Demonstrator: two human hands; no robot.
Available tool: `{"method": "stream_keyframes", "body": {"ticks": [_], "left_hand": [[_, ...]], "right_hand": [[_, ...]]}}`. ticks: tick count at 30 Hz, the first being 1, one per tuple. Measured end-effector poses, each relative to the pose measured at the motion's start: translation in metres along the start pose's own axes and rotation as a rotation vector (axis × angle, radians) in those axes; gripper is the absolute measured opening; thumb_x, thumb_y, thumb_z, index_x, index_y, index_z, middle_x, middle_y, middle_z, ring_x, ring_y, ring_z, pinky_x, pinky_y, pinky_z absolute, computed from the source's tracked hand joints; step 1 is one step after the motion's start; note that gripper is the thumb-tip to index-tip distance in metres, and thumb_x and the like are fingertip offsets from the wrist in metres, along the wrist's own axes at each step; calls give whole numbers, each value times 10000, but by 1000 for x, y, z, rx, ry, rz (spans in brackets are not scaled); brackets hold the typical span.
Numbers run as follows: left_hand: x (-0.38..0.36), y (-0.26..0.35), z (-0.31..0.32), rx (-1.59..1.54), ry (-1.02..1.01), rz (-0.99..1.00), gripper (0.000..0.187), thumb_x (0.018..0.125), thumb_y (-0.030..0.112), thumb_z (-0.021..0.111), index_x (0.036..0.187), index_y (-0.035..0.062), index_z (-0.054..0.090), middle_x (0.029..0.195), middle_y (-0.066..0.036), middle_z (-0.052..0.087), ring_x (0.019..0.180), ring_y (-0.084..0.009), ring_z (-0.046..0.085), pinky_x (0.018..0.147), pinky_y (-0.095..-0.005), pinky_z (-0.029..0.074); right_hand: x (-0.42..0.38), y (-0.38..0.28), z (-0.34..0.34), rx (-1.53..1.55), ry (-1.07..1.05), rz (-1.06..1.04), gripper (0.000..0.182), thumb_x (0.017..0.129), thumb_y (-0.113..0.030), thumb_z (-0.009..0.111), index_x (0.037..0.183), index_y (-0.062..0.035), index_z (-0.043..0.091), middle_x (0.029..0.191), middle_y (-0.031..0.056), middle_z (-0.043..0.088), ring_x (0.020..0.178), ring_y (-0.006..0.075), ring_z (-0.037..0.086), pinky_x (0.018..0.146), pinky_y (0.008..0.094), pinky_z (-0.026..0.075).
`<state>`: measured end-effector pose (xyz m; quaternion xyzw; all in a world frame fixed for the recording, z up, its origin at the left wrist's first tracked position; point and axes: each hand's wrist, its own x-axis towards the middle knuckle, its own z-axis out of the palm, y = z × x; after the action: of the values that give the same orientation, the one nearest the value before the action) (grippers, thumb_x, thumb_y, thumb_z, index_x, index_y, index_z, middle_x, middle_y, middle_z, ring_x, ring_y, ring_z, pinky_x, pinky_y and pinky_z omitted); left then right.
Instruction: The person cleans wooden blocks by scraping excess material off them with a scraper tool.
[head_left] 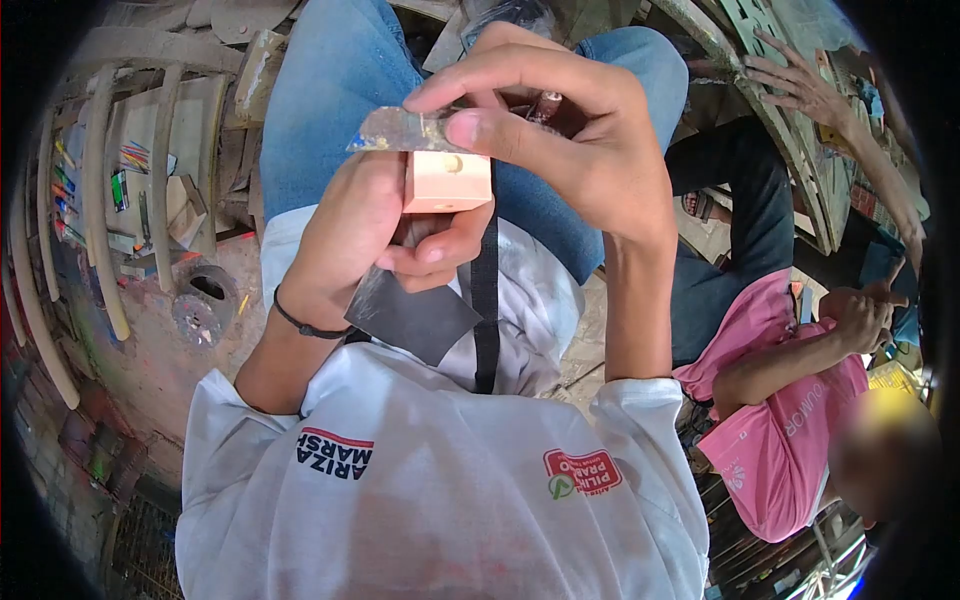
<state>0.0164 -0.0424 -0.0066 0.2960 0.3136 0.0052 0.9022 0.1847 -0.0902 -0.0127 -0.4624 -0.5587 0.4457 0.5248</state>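
My left hand (365, 215) is closed around a small pale wooden block (445, 185) with round holes in its faces. A dark grey sheet (415, 315), which looks like sandpaper, hangs below the fingers of that hand. Above the block, my right hand (565, 130) pinches a flat metal scraper blade (395, 130) spotted with yellow and blue paint. The blade's lower edge lies along the block's upper edge. Behind the right fingers shows a small brown rounded end (545, 107), mostly hidden.
A person in a pink shirt (780, 400) sits close on the right. Another person's hand (800, 85) reaches in at the upper right. Curved wooden slats (160, 180) stand at the left, with pens (135, 155) behind them. A round disc (200, 320) lies on the floor.
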Motion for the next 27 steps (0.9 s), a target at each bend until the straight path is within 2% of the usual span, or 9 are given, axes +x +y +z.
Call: {"method": "stream_keyframes", "body": {"ticks": [2, 5, 11, 14, 17, 20, 23, 25, 27], "left_hand": [[0, 1, 2, -128, -6, -13, 425, 926, 277, 329, 607, 33, 468, 489, -35, 418, 334, -65, 305, 316, -223, 222], [1, -2, -3, -82, -120, 15, 428, 941, 299, 330, 637, 32, 469, 485, -33, 411, 326, -68, 293, 308, -220, 205], [3, -5, -6, -156, -178, 28, 404, 956, 338, 344, 732, 36, 492, 478, -32, 396, 319, -69, 282, 296, -216, 178], [-2, -1, -4, -196, -138, -2, 389, 961, 339, 341, 783, 32, 500, 482, -43, 405, 318, -68, 268, 292, -214, 182], [-1, -2, -9, -342, -241, -30, 384, 963, 335, 329, 824, 24, 507, 489, -54, 412, 317, -70, 253, 289, -215, 190], [-2, -1, -8, -337, -194, -47, 435, 964, 373, 313, 818, 16, 514, 491, -54, 410, 320, -67, 248, 292, -214, 194], [-1, -1, -11, -274, -189, -29, 478, 964, 403, 294, 792, 10, 505, 492, -46, 404, 324, -60, 249, 296, -208, 194], [1, 1, -10, -246, -177, -22, 500, 965, 418, 277, 771, 11, 492, 495, -44, 406, 324, -57, 246, 299, -207, 192], [1, 2, -10, -215, -169, -18, 522, 966, 432, 259, 750, 12, 480, 498, -41, 407, 324, -55, 243, 301, -205, 189]], "right_hand": [[1, -2, -1, 1, -8, 17, 143, 763, -23, 674, 901, -2, 700, 740, 9, 529, 662, 76, 442, 555, 225, 309], [3, -5, -5, -20, -45, -14, 139, 759, -22, 677, 893, -3, 704, 731, 15, 530, 655, 82, 447, 553, 228, 315], [6, -7, -6, -6, -69, -32, 132, 756, -33, 683, 881, 3, 706, 723, 20, 534, 668, 95, 470, 554, 231, 325], [8, -9, -3, 29, -58, -42, 154, 732, -45, 675, 876, -77, 718, 726, -25, 561, 636, 54, 444, 542, 218, 306], [10, -5, -3, 3, -79, -31, 154, 738, -40, 664, 879, -71, 715, 726, -26, 558, 632, 52, 444, 539, 216, 309], [11, -7, -6, 36, -168, -63, 142, 765, -45, 680, 897, 3, 700, 731, 19, 533, 657, 81, 461, 549, 229, 329], [8, -10, -11, 134, -135, -18, 167, 794, -51, 652, 948, 5, 682, 740, 12, 536, 616, 58, 449, 508, 208, 314], [2, -14, -10, 103, 46, 213, 146, 832, -60, 619, 954, 12, 656, 745, 5, 533, 570, 35, 426, 461, 182, 277], [-4, -10, -5, 112, 75, 189, 137, 851, -69, 603, 957, 10, 641, 737, 8, 538, 557, 32, 420, 449, 176, 265]]}}
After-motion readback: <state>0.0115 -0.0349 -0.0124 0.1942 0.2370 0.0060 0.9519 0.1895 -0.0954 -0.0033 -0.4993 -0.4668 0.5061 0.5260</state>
